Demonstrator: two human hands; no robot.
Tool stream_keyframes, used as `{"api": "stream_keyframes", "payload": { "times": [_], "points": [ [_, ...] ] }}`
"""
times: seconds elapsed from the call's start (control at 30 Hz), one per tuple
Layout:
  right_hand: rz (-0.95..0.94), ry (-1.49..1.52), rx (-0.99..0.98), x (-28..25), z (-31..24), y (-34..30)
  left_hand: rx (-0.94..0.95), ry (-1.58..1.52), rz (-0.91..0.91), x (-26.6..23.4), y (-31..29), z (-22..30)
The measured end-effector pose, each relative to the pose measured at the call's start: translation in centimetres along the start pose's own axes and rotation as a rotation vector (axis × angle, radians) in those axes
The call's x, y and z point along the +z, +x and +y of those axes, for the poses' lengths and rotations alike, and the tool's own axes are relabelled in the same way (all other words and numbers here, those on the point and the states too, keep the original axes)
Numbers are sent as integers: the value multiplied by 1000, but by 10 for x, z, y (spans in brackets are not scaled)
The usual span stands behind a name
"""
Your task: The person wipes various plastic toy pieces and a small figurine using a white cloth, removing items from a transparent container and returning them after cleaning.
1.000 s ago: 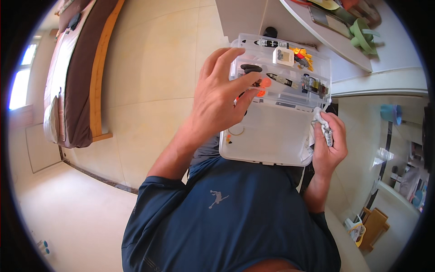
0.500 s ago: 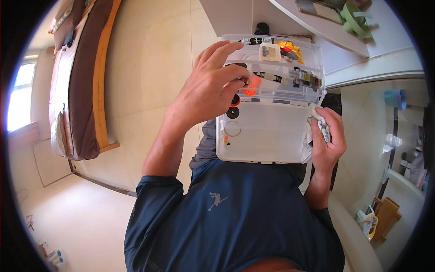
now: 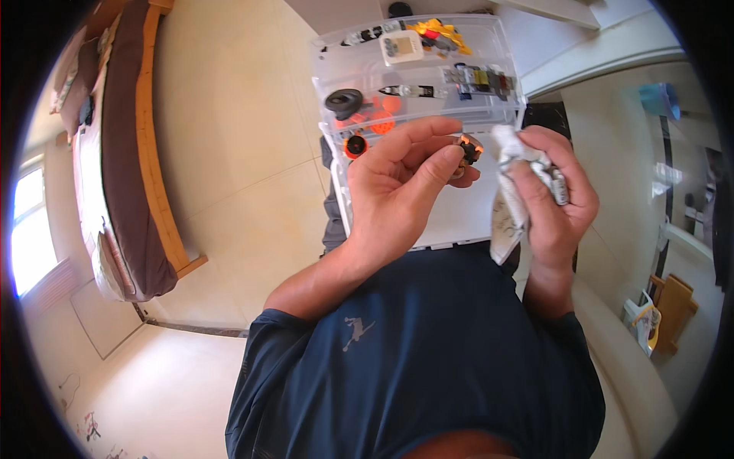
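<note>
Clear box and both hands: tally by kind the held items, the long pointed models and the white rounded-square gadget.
Black-and-orange piece in left hand: 1
White cloth in right hand: 1
Long pointed models: 2
White rounded-square gadget: 1
Total: 5

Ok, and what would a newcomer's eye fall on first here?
Probably the yellow toy at the far edge of the clear box, and the orange pieces in its left part. Then the left hand, pinching a small dark-and-orange piece, and the right hand beside it, gripping a white cloth.
</note>
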State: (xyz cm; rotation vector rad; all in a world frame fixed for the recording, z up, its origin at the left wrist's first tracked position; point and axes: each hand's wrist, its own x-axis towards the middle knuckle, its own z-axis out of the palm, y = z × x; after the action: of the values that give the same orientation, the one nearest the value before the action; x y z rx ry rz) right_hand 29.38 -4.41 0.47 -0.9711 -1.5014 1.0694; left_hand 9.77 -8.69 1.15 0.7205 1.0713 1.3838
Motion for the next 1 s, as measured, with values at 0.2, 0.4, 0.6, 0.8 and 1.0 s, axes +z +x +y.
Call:
{"api": "stream_keyframes", "payload": {
  "times": [0.2,0.4,0.6,0.8,1.0],
  "points": [
    [-45,42,-3,16,13,-11,-151,37,-63,1,6,-13],
    [38,-42,60,10,16,-13,65,132,-196,-1,1,-34],
    [142,8,151,12,23,-9,40,186,-216,0,3,-35],
    [227,109,204,13,20,-4,-14,-18,-138,2,6,-37],
    [27,-100,-163,20,24,-4,-62,-8,-121,5,6,-29]
  ]
}}
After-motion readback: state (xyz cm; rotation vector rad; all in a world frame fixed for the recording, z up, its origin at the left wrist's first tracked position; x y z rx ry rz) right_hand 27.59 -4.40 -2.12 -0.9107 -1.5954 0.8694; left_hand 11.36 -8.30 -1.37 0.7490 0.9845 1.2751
